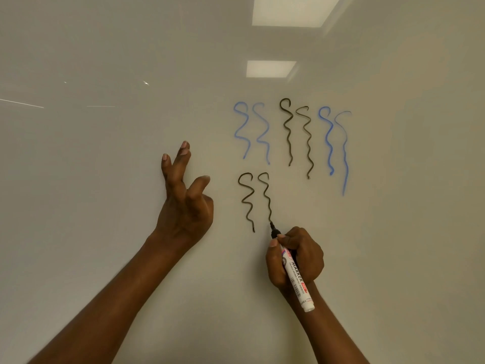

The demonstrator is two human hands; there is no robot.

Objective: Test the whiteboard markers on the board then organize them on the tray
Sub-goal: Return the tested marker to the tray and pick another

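Note:
The whiteboard (105, 179) fills the whole view. My right hand (296, 258) grips a white marker (295, 279) with a black tip, uncapped. Its tip touches the board at the lower end of a black wavy line (266, 198). A second black squiggle (246, 203) lies just left of it. Above them run several blue and black squiggles (288, 132) in a row. My left hand (183, 198) rests against the board left of the lines, some fingers straight, the forefinger bent, holding nothing. No cap and no tray are in view.
Two ceiling lights reflect in the board (270, 68) at the top. Faint scratches (22, 103) mark its left side.

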